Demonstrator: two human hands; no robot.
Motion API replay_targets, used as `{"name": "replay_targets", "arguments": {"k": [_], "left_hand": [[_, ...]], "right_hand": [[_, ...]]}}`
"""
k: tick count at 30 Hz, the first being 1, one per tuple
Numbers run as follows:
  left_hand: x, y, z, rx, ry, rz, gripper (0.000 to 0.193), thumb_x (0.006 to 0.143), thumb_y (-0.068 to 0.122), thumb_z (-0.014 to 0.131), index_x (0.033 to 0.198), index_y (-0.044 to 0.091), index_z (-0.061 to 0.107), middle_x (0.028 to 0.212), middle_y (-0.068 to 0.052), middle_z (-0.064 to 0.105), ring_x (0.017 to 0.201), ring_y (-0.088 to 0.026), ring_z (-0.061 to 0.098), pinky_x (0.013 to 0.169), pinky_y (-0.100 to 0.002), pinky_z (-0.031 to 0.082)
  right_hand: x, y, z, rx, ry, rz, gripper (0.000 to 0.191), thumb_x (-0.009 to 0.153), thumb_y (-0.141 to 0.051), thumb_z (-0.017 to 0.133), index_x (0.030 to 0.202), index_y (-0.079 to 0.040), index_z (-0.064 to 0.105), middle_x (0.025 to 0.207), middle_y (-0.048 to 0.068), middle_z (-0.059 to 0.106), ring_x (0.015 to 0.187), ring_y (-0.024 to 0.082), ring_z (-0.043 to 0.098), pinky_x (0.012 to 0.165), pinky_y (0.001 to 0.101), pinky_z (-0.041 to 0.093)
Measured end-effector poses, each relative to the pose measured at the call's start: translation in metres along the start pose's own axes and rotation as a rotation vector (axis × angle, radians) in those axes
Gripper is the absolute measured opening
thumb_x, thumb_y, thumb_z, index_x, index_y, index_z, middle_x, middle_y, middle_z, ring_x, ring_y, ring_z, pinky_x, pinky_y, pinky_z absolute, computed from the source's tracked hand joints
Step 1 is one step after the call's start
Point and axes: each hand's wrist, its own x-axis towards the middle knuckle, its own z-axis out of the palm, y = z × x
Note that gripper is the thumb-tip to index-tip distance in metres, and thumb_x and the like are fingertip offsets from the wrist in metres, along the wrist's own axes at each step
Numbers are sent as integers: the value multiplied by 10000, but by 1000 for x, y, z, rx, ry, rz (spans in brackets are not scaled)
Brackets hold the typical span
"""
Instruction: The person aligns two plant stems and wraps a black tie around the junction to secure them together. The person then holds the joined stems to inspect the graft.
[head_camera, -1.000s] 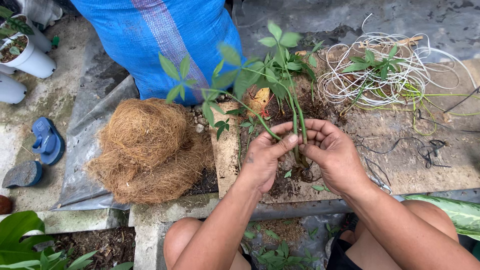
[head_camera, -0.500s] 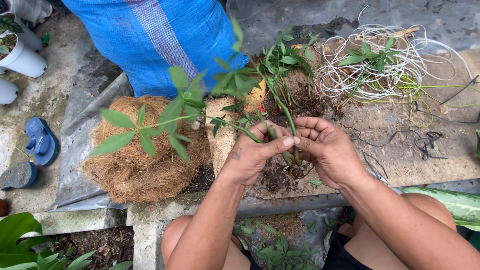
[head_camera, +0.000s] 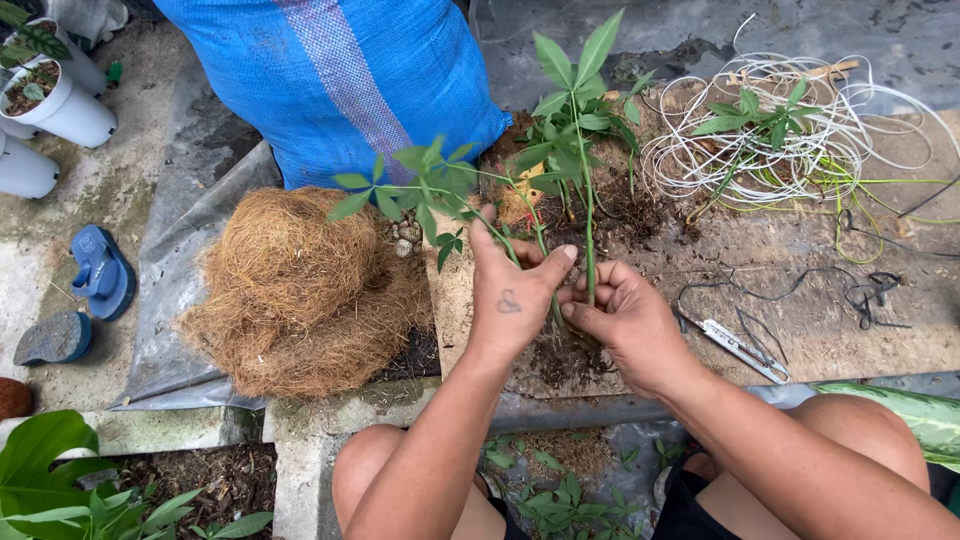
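Observation:
My left hand (head_camera: 515, 290) and my right hand (head_camera: 625, 320) meet over a wooden board (head_camera: 800, 310) and pinch the thin green stems of small leafy seedlings (head_camera: 570, 130). The left hand holds a stem that leans left, its leaves (head_camera: 420, 185) spreading over the coconut fibre. The right hand grips an upright stem near its base. Dark soil and roots (head_camera: 565, 360) lie under both hands.
A mound of brown coconut fibre (head_camera: 300, 290) lies left on a grey sheet. A blue woven sack (head_camera: 340, 80) stands behind. A coil of white wire (head_camera: 790, 140) with a small plant, scissors (head_camera: 740, 345), black cord (head_camera: 860, 290), white pots (head_camera: 55, 105) and blue sandals (head_camera: 100, 270) surround.
The stems were bunched together in both hands a second ago. My left hand has drawn one seedling apart to the left while my right hand keeps another upright.

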Motion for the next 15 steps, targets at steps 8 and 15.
{"name": "replay_targets", "arguments": {"k": [8, 15], "left_hand": [[-4, -1, 4, 370, 84, 63, 627, 839, 185, 865, 1327, 42, 499, 1445, -264, 381, 1285, -400, 466, 1027, -497, 436], [-5, -12, 6, -25, 31, -102, 298, 812, 101, 727, 1109, 126, 731, 1634, -190, 190, 1507, -390, 259, 1173, -478, 365]], "right_hand": [[-4, 10, 11, -298, 118, -179, 244, 946, 58, 605, 1144, 0, 475, 1019, 88, 681, 905, 101, 648, 788, 243, 544], [0, 9, 18, -219, 217, -53, 152, 1032, -84, 503, 1112, -20, 390, 990, 144, 672, 818, 151, 673, 719, 298, 614]]}}
